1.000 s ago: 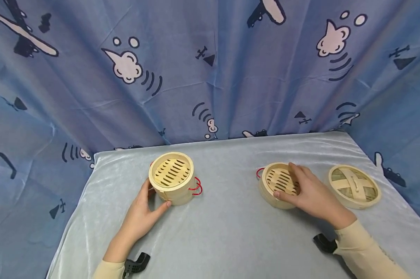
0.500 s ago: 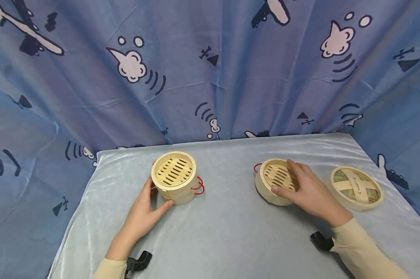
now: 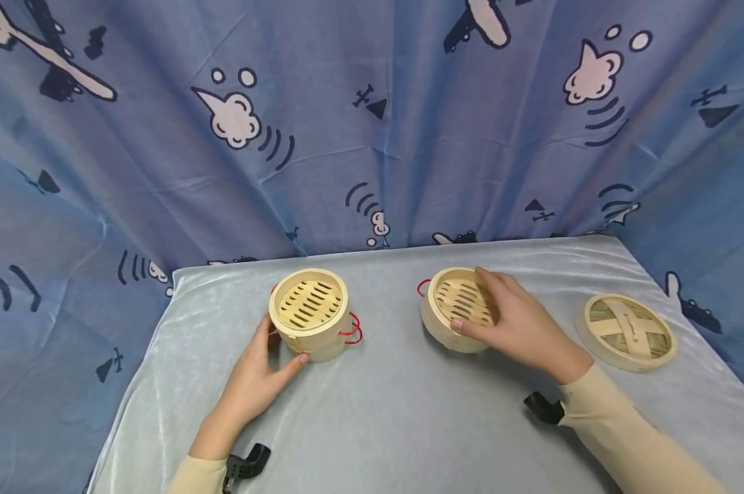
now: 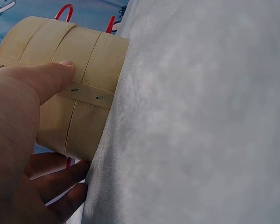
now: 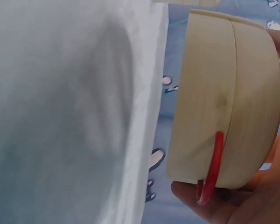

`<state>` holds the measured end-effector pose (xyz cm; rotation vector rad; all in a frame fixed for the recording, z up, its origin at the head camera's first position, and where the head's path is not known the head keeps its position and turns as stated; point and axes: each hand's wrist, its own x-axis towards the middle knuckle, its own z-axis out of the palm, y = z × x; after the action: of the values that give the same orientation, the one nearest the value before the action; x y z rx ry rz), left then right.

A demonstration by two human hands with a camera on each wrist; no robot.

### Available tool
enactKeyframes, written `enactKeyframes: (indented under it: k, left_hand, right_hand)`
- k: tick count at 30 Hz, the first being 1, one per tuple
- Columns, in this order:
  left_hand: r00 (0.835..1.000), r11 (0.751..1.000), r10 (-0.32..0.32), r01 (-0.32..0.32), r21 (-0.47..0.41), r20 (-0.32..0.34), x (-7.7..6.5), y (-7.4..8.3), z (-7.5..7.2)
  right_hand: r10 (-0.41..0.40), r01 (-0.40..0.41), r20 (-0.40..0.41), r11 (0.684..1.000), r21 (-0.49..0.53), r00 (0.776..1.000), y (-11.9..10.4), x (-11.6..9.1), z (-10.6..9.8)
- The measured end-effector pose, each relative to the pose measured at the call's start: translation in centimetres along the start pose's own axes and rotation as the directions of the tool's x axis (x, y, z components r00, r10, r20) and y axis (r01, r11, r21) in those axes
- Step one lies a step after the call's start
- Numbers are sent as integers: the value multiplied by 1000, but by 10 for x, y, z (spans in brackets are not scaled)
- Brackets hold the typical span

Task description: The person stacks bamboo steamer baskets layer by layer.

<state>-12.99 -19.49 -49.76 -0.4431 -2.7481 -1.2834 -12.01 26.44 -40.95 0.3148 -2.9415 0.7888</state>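
My left hand [image 3: 248, 384] grips a stack of small bamboo steamer baskets [image 3: 322, 348] standing on the cloth at centre left. Its thumb presses the near wall, and its other fingers reach round the far side. In the left wrist view seams and a stapled strip show on the stack's wall [image 4: 95, 60]. To the right, my right hand [image 3: 526, 336] holds another bamboo steamer basket [image 3: 438, 322] by its rim and side, slats up. In the right wrist view this basket [image 5: 207, 84] hangs off the cloth, its red handle [image 5: 213, 168] facing the camera.
A round bamboo steamer lid [image 3: 631, 329] with crossed strips and a small loop lies at the right. Pale velvety cloth [image 3: 396, 425] covers the table. A blue patterned curtain [image 3: 322, 137] hangs behind and along both sides.
My right hand has lifted the single basket and moved it left, away from the lid and closer to the stack. My left hand has kept its grip on the stack, which has not moved.
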Motion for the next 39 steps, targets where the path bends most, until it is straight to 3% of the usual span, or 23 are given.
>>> enactKeyframes:
  k: [21,39]
  left_hand:
    - [1000,1000,6,-6,8,-12,-3,-5,0]
    - [1000,1000,6,-5,23,-11,0,0,-1]
  right_hand:
    - [-183,183,-8,983,-21,983,-55,40,9]
    - [-250,250,9,968,2,968,-97,59,14]
